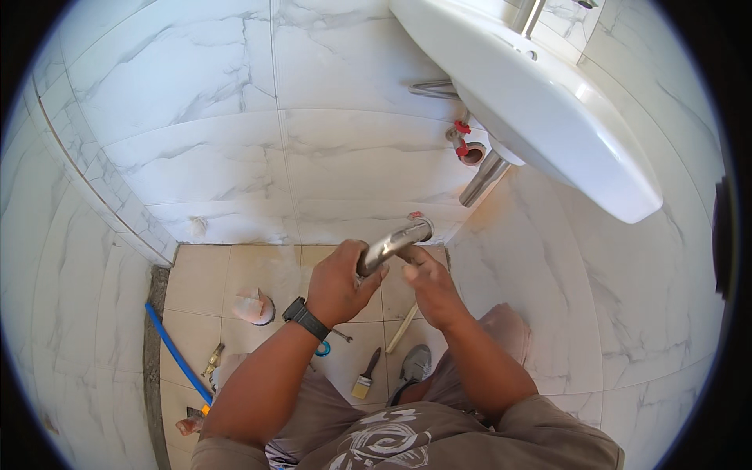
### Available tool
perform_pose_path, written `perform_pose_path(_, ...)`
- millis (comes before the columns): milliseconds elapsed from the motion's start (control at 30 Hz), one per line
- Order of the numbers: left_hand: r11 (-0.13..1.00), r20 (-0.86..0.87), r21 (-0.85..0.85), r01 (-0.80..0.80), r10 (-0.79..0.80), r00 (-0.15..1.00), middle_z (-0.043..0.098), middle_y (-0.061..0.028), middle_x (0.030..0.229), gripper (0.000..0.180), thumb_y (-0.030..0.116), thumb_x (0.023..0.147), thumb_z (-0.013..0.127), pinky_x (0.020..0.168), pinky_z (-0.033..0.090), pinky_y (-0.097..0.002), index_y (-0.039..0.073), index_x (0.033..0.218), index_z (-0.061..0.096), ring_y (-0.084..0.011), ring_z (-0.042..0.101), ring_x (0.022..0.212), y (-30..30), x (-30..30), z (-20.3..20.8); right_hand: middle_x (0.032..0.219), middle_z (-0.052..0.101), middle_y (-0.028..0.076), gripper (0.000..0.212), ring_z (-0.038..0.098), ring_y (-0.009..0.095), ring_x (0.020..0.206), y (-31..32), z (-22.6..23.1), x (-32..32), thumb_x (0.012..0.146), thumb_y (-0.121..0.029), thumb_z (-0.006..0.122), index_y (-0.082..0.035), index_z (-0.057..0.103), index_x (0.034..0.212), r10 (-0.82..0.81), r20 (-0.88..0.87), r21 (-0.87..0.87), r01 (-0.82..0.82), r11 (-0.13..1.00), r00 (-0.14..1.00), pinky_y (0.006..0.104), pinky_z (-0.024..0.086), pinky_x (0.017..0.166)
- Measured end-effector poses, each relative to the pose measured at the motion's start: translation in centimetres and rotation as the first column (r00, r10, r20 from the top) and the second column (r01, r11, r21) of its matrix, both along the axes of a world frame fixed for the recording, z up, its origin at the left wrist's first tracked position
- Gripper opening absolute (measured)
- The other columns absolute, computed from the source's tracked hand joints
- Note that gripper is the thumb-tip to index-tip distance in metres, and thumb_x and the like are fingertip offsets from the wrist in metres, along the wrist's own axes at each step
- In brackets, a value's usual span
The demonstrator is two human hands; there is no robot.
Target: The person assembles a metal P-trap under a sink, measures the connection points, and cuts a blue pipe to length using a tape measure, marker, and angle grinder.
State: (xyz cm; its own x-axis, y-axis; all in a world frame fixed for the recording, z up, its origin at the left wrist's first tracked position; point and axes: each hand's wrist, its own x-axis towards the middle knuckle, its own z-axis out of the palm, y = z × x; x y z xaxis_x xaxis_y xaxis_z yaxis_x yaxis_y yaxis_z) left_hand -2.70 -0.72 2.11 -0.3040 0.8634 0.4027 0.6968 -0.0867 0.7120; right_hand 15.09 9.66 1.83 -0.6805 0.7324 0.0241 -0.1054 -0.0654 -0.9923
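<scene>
A curved chrome drain pipe is held up in front of me, above the tiled floor. My left hand, with a dark watch on its wrist, is closed around the pipe's lower left end. At the other end, my right hand has its fingers bent against the underside of the pipe; part of that grip is hidden. Beyond, to the right, a straight metal tailpiece hangs from the white washbasin. Beside it on the wall are red-handled valves and a round pipe opening.
On the floor lie a paintbrush, a wrench, a pale strip, a brass fitting and a white round container. A blue hose runs along the left. Marble-patterned walls enclose the space; the basin overhangs at right.
</scene>
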Motion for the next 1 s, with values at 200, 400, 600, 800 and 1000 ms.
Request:
perform_pose_path(200,0.946,-0.366,-0.130,0.296,-0.323,0.873,0.066,-0.0091,0.127,0.041,0.027,0.088,0.080,0.084,0.058,-0.0459,0.013,0.123,0.065,-0.0334,0.071,0.101,0.4,2.1,-1.2,0.099,0.071,0.010,0.046,0.067,0.019,0.088,1.9,0.8,4.8,0.095,-0.036,0.076,-0.001,0.061,0.121,0.016,0.191,-0.446,0.073,0.892,0.981,0.0357,0.049,0.068)
perform_pose_path(400,0.893,-0.179,-0.330,0.305,-0.377,0.909,0.066,-0.0133,0.131,0.052,0.032,0.092,0.077,0.091,0.057,-0.0475,0.010,0.137,0.063,-0.0362,0.069,0.108,0.2,1.2,-1.8,0.093,0.070,0.015,0.046,0.068,0.023,0.084,1.8,-1.0,10.8,0.086,-0.030,0.077,0.003,0.060,0.114,-0.369,0.560,0.277,0.252,0.927,0.742,0.0386,0.055,0.078)
perform_pose_path(600,0.871,-0.117,-0.440,0.216,-0.295,0.948,0.070,-0.0186,0.124,0.054,0.033,0.091,0.079,0.087,0.058,-0.0430,0.002,0.133,0.065,-0.0327,0.072,0.100,0.3,-0.1,-2.5,0.088,0.068,0.008,0.036,0.061,0.016,0.077,2.7,-0.3,16.1,0.090,-0.021,0.073,-0.001,0.060,0.117,-0.617,0.327,0.510,0.416,0.753,0.716,0.0351,0.050,0.073)
perform_pose_path(800,0.859,-0.085,-0.464,0.215,-0.285,0.955,0.074,-0.0199,0.114,0.053,0.031,0.090,0.081,0.082,0.060,-0.0414,0.000,0.131,0.066,-0.0312,0.075,0.092,0.9,0.2,-3.7,0.086,0.068,0.009,0.036,0.061,0.017,0.078,4.6,0.0,17.0,0.092,-0.018,0.074,-0.001,0.060,0.121,-0.613,0.213,0.558,0.420,0.715,0.761,0.0348,0.050,0.074)
perform_pose_path(1000,0.848,-0.086,-0.507,0.157,-0.231,0.969,0.075,-0.0208,0.111,0.050,0.031,0.091,0.079,0.080,0.060,-0.0421,0.000,0.128,0.067,-0.0319,0.076,0.089,0.8,0.1,-5.5,0.100,0.071,0.021,0.043,0.071,0.042,0.095,8.1,-2.3,16.6,0.092,-0.021,0.073,0.001,0.052,0.122,-0.579,0.238,0.636,0.325,0.700,0.780,0.0466,0.055,0.086)
